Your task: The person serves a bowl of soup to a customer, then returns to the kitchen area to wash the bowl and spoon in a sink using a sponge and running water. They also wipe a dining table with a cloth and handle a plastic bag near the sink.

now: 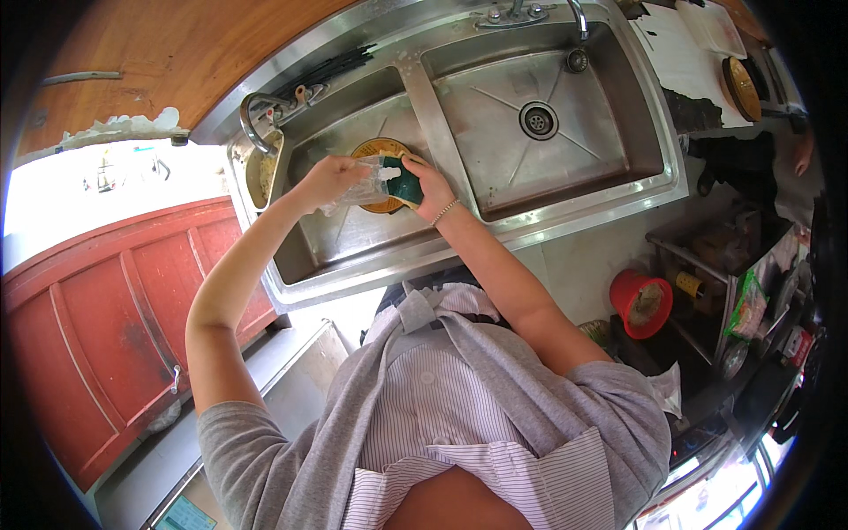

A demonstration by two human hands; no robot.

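Note:
My left hand grips a clear plastic bottle, held sideways, its white tip against the dark green face of a sponge. That sponge is in my right hand, its yellow edge under the fingers. Below both hands, a round yellow-orange lid or dish lies in the left basin of a steel double sink; the hands, bottle and sponge cover much of it.
The right basin has a drain and a divider beside my right wrist. A curved faucet stands at the left basin's corner, another at the back. A red bucket is at the lower right, beside a metal rack.

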